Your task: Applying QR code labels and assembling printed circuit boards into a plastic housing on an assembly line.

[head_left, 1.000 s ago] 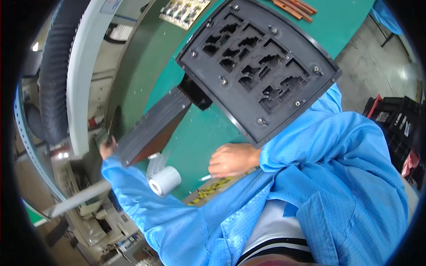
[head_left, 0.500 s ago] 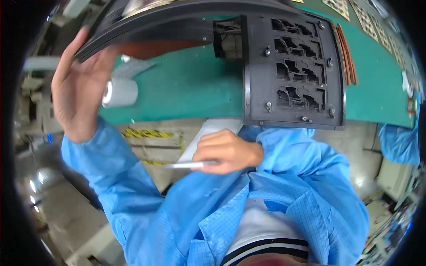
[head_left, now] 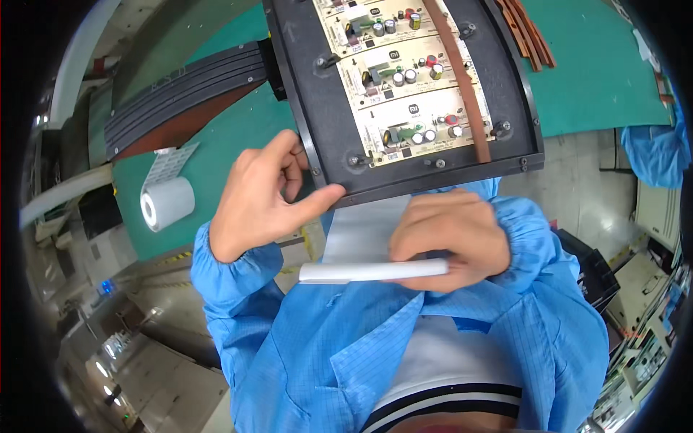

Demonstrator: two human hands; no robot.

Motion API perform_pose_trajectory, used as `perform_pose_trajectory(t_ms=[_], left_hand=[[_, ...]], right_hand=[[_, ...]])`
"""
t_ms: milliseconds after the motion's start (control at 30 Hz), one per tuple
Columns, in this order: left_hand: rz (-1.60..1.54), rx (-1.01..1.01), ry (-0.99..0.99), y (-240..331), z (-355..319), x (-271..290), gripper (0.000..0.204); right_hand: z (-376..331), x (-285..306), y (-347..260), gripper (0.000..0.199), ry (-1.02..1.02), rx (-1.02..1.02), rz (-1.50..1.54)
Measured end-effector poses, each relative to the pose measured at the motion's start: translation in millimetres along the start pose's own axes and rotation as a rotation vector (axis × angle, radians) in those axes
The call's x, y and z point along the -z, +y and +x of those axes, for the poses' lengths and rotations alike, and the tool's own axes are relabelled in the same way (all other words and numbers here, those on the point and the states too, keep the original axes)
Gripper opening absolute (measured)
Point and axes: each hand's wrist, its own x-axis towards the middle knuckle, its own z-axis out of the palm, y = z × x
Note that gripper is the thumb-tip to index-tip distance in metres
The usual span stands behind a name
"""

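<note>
A black carrier frame (head_left: 336, 205) holds several pale circuit boards (head_left: 415, 119) with upright capacitors on them. Across the boards runs a narrow brown strip (head_left: 462, 83). At the frame's near left corner is my left hand (head_left: 263, 191), its thumb on the near edge and its fingers curled against the left side. Just in front of the frame, my right hand (head_left: 455, 234) is closed on a white sheet (head_left: 364, 234), whose near edge is folded or rolled over. The fingertips of that hand are partly hidden.
The frame rests over a green-topped table (head_left: 599, 65). To its left are a long black hinged part (head_left: 195, 83) and a roll of white labels (head_left: 170, 202). Several brown strips (head_left: 525, 32) lie at the far right. Blue cloth (head_left: 657, 151) hangs beside the table's right edge.
The raised black part on the left has come down, and the boards are now in view. My left hand has moved right to the frame's corner. My right hand has moved right with the sheet.
</note>
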Motion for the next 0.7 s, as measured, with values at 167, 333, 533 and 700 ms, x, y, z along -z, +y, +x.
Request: perform_pose_trajectory(t_ms=[167, 333, 533, 700], left_hand=[[-0.054, -0.157, 0.153, 27.3, 18.4, 13.2, 0.037], [-0.394, -0.653, 0.007, 51.0, 43.5, -6.7, 0.036], [-0.480, -0.595, -0.089, 37.5, 55.1, -5.9, 0.020], [-0.303, -0.641, -0.070, 38.1, 51.5, -6.5, 0.023]], right_hand=[[12.5, 34.1, -27.8, 0.022, 0.173, 0.024, -0.062], [25.4, 51.9, -44.4, 0.025, 0.162, -0.053, -0.294], [30.6, 57.5, -59.9, 0.029, 0.252, -0.270, -0.366], [57.1, 59.4, -50.3, 0.034, -0.001, -0.185, -0.518]])
